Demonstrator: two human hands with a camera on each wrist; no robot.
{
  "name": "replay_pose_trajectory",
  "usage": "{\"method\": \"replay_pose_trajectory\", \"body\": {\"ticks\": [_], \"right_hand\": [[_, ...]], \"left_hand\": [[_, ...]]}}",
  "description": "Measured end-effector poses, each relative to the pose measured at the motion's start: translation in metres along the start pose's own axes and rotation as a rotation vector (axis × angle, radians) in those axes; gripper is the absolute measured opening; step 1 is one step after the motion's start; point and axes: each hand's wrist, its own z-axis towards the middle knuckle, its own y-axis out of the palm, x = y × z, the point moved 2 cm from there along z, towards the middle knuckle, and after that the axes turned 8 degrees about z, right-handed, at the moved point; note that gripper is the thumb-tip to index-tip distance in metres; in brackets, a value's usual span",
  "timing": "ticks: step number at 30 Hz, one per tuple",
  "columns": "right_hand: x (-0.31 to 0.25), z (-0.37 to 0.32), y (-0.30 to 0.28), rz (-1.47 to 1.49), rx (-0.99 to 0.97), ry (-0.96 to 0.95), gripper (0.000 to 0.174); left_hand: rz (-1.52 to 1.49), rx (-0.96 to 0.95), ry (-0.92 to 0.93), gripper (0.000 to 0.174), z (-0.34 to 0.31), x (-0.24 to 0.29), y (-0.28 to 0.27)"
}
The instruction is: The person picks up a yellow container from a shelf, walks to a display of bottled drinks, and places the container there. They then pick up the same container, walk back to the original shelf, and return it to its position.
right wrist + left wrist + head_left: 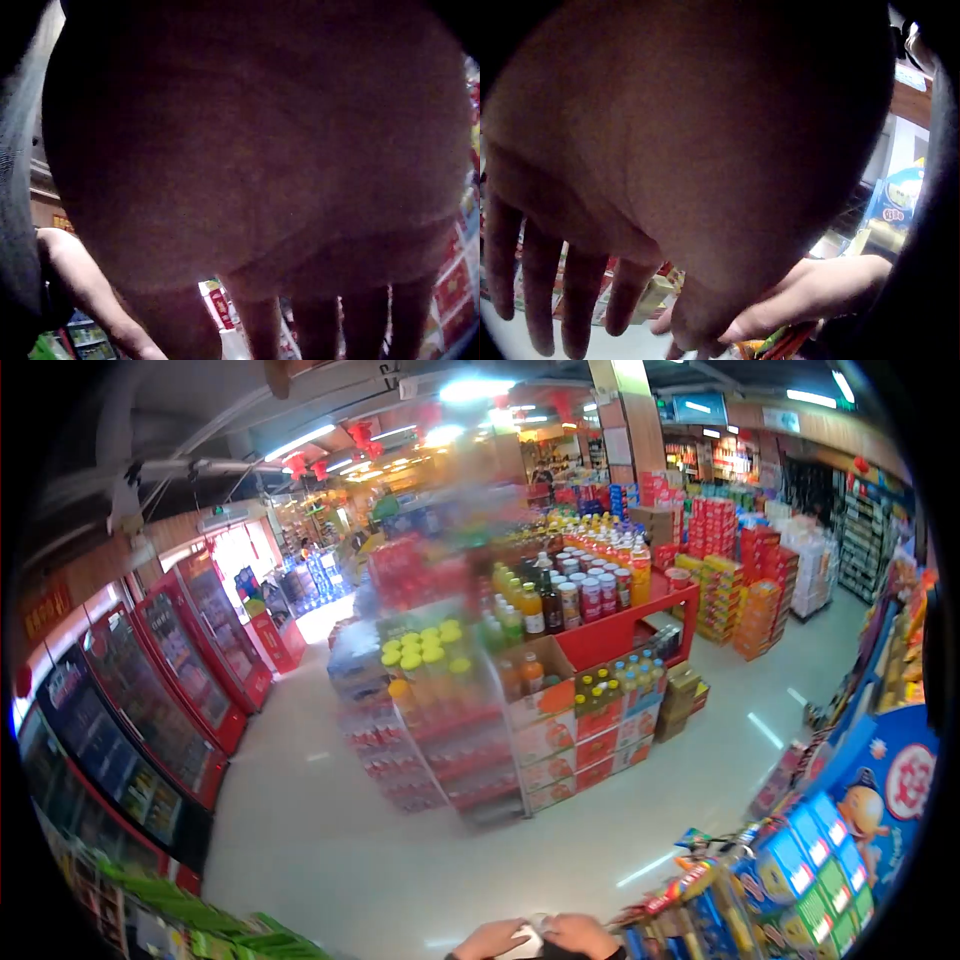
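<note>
At the bottom edge of the head view, my left hand (490, 939) and right hand (581, 935) are close together in front of the body. A small white patch (525, 943) shows between them; I cannot tell whether it is held. The left wrist view is mostly filled by the dark palm of the left hand (667, 165), its fingers straight and spread downward. Its thumb is right by the right hand (817, 292). From the right wrist, the right hand (255, 187) shows several extended fingers, with the left hand's side (94, 289) at lower left.
This is a shop aisle. A blurred display of bottles with yellow caps (425, 645) and stacked cartons (575, 745) stands ahead. Red-framed drink coolers (160, 670) line the left. Snack shelves (790, 870) are close on the right, and green packs (200, 910) at lower left.
</note>
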Motion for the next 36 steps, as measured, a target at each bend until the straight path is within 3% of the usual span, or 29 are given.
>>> {"method": "replay_pose_trajectory", "body": {"ticks": [2, 5, 8, 11, 16, 20, 24, 28, 31, 35, 36], "right_hand": [[-0.020, 0.046, -0.062, 0.178, 0.321, -0.042, 0.035], [-0.036, 0.111, -0.135, 0.152, 0.462, 0.042, 0.034], [-0.033, 0.158, -0.176, 0.187, 0.423, 0.088, 0.036], [0.005, 0.202, -0.181, 0.316, 0.463, 0.008, 0.037], [0.035, 0.269, -0.199, 0.208, 0.481, 0.078, 0.036], [0.018, 0.349, -0.250, 0.173, 0.357, 0.117, 0.032], [-0.023, 0.436, -0.312, 0.158, 0.452, -0.112, 0.031], [-0.030, 0.526, -0.345, 0.019, 0.452, -0.150, 0.051], [-0.063, 0.563, -0.371, 0.112, 0.463, -0.232, 0.065], [-0.056, 0.617, -0.372, 0.307, 0.457, -0.289, 0.075], [-0.048, 0.626, -0.374, 0.198, 0.419, -0.342, 0.078]], "left_hand": [[0.091, -0.040, 0.167, 0.047, 0.062, -0.031, -0.025], [-0.029, 0.038, 0.144, 0.047, 0.096, -0.022, -0.115], [-0.072, 0.131, 0.050, 0.045, 0.133, -0.052, -0.159], [-0.078, 0.177, -0.045, 0.042, 0.173, -0.081, -0.195], [-0.108, 0.274, 0.004, 0.041, 0.236, -0.122, -0.255], [-0.366, 0.364, -0.049, 0.040, 0.276, -0.151, -0.314], [-0.515, 0.529, 0.020, 0.036, 0.307, -0.179, -0.375], [-0.456, 0.690, -0.007, 0.035, 0.330, -0.194, -0.415], [-0.341, 0.855, 0.073, 0.038, 0.338, -0.184, -0.437], [-0.279, 0.919, 0.025, 0.050, 0.348, -0.173, -0.448], [-0.321, 0.912, 0.006, 0.050, 0.356, -0.169, -0.450]]}}
